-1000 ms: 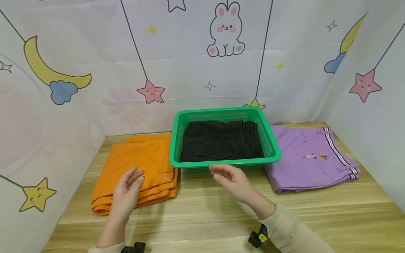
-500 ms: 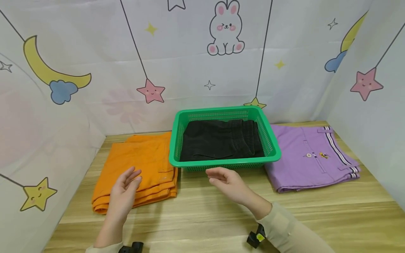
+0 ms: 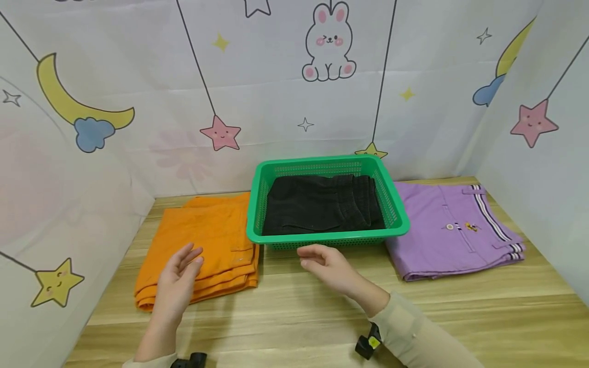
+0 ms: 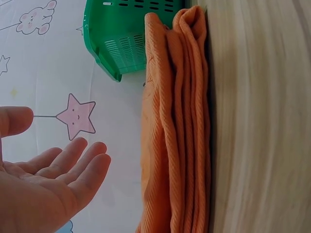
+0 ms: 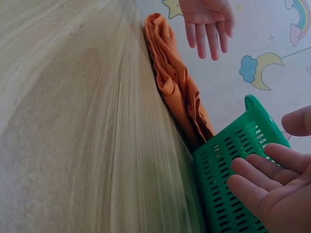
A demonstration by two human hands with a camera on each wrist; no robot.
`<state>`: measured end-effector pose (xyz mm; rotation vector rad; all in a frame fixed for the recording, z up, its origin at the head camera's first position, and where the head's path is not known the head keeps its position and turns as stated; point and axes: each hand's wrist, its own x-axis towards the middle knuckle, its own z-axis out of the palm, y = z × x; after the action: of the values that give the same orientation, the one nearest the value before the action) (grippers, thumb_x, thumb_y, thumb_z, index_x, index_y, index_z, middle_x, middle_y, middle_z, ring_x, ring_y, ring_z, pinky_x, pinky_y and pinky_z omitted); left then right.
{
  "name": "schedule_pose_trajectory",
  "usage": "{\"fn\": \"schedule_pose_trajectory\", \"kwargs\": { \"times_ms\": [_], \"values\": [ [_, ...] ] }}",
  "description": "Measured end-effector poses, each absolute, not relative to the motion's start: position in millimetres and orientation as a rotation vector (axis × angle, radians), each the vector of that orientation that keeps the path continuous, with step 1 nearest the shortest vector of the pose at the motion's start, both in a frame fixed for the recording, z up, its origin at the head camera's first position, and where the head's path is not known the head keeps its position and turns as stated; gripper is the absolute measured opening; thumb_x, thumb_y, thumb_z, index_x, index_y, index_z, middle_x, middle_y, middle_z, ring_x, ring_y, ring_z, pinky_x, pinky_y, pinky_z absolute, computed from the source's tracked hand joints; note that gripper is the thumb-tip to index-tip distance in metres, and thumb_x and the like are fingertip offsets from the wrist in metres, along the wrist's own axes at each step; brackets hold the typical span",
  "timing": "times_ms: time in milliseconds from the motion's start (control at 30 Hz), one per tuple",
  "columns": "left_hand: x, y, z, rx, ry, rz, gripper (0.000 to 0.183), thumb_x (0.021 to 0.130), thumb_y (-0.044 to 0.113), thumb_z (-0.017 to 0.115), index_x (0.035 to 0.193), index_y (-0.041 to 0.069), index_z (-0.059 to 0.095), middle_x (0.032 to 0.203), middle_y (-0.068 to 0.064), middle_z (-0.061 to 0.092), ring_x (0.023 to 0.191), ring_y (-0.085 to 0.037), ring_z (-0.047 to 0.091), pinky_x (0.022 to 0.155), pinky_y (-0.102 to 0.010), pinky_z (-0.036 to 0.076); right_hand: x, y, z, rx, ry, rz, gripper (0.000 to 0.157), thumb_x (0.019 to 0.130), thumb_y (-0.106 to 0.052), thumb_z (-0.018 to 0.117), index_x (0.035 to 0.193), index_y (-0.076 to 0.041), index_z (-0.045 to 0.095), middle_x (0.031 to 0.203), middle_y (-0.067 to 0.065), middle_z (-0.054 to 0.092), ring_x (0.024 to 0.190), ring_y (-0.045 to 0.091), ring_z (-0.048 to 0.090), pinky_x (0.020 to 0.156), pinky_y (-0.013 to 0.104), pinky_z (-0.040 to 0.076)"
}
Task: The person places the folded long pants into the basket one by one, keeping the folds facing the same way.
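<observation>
Your left hand [image 3: 177, 279] hangs apart from the orange trousers [image 3: 202, 232], above their near side, palm facing right, thumb clear of the 4 loosely bent fingers. Your right hand [image 3: 332, 269] is raised just near of the basket [image 3: 322, 237], palm facing left, its fingers relaxed and slightly bent. You have the 2 palms turned toward each other, well apart. Whether your right fingertips touch the basket is hard to tell.

Your left hand covers part of the orange trousers' near edge. The basket's left side hides their far right corner, and its right side hides a bit of the purple trousers [image 3: 437, 232]. The near rim cuts off the lower edge of the black trousers [image 3: 317, 204], folded inside the basket. Your left thumb runs out of the left wrist view.

On the table [image 3: 285, 322] the basket stands far and central, between the folded orange trousers at left and the folded purple trousers at right. A printed sheet [image 3: 267, 97] rises behind them.
</observation>
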<state>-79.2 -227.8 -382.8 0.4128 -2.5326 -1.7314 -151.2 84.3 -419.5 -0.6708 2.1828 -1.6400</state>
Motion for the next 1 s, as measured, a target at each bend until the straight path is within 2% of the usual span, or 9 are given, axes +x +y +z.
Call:
{"fn": "schedule_pose_trajectory", "kwargs": {
  "times_ms": [100,233,500,567,800,1000],
  "values": [
    [-78.1,-229.0,-383.0,0.401,-2.518,-1.727,0.062,0.1,0.038,0.042,0.152,0.013,0.017,0.147,-0.008,0.037,0.128,-0.011,0.038,0.084,0.001,0.037,-151.3,82.0,-419.8,-0.645,2.167,-1.639,0.04,0.096,-0.018,0.054,0.13,0.004,0.051,0.133,0.022,0.052,0.122,0.033,0.053,0.097,0.038,0.049],
    [-77.8,-230.4,-382.9,0.404,-2.508,-1.723,0.062,0.1,0.038,0.042,0.151,0.013,0.018,0.147,-0.009,0.038,0.119,-0.001,0.04,0.083,0.001,0.038,-151.9,78.4,-420.5,-0.613,2.162,-1.633,0.041,0.096,-0.018,0.054,0.13,0.004,0.051,0.134,0.021,0.052,0.122,0.032,0.053,0.098,0.039,0.048],
    [-77.1,-233.6,-382.6,0.422,-2.508,-1.709,0.061,0.1,0.037,0.042,0.152,0.013,0.018,0.147,-0.01,0.038,0.112,0.007,0.041,0.083,0.0,0.04,-154.0,71.5,-423.3,-0.568,2.158,-1.613,0.042,0.096,-0.018,0.055,0.132,0.003,0.05,0.136,0.02,0.051,0.122,0.032,0.053,0.098,0.041,0.047],
    [-76.8,-234.8,-382.6,0.424,-2.507,-1.71,0.062,0.1,0.037,0.042,0.152,0.013,0.018,0.147,-0.01,0.038,0.115,0.004,0.042,0.084,-0.001,0.04,-154.2,69.7,-423.7,-0.564,2.154,-1.609,0.042,0.095,-0.018,0.055,0.132,0.003,0.05,0.136,0.02,0.051,0.122,0.033,0.053,0.098,0.042,0.047],
    [-76.3,-237.8,-382.2,0.428,-2.517,-1.699,0.064,0.1,0.039,0.041,0.152,0.012,0.016,0.149,-0.012,0.036,0.133,-0.023,0.037,0.083,0.0,0.039,-154.8,64.1,-425.2,-0.566,2.137,-1.603,0.044,0.095,-0.017,0.054,0.134,0.004,0.047,0.138,0.022,0.048,0.122,0.035,0.052,0.099,0.043,0.046],
    [-76.4,-239.5,-380.5,0.44,-2.533,-1.691,0.064,0.1,0.038,0.04,0.152,0.011,0.015,0.149,-0.011,0.035,0.135,-0.025,0.034,0.082,0.001,0.037,-154.9,59.8,-425.5,-0.56,2.144,-1.575,0.045,0.095,-0.017,0.054,0.134,0.003,0.047,0.138,0.022,0.048,0.123,0.036,0.051,0.099,0.045,0.046]
  ]
}}
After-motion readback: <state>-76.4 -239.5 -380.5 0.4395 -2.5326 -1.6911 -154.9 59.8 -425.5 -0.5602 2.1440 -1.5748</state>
